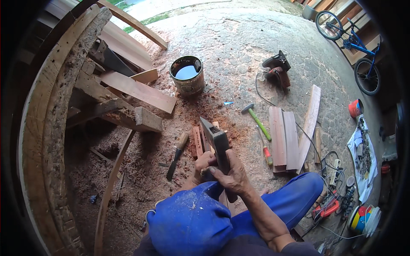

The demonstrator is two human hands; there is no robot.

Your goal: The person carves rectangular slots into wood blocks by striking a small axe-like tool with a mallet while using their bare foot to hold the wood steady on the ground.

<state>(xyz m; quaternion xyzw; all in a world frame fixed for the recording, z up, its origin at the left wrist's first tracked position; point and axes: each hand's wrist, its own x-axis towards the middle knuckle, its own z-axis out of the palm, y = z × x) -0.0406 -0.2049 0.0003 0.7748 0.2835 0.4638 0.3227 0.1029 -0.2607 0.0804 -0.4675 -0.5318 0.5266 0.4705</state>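
My right hand (pixel 235 173) is wrapped around a dark, long-bodied tool with a grey, wedge-shaped metal head (pixel 214 135); its exact kind is unclear. Beside it, my left hand (pixel 202 165) is closed, with a small dark end showing at its fingers; what it grips is mostly hidden. Under and beyond both hands stand narrow reddish wood pieces (pixel 197 141), one with a row of holes. A chisel (pixel 178 154) with a wooden handle lies left of my hands. A blue cap (pixel 188 224) covers part of the view below them.
A bucket of liquid (pixel 188 87) stands ahead. To the right lie a green-handled hammer (pixel 259 122), a screwdriver (pixel 267 156), planks (pixel 291 138) and a corded power tool (pixel 278 73). A rough timber frame (pixel 49 128) rises at left. Cables and a blue bicycle (pixel 361 48) are farther right.
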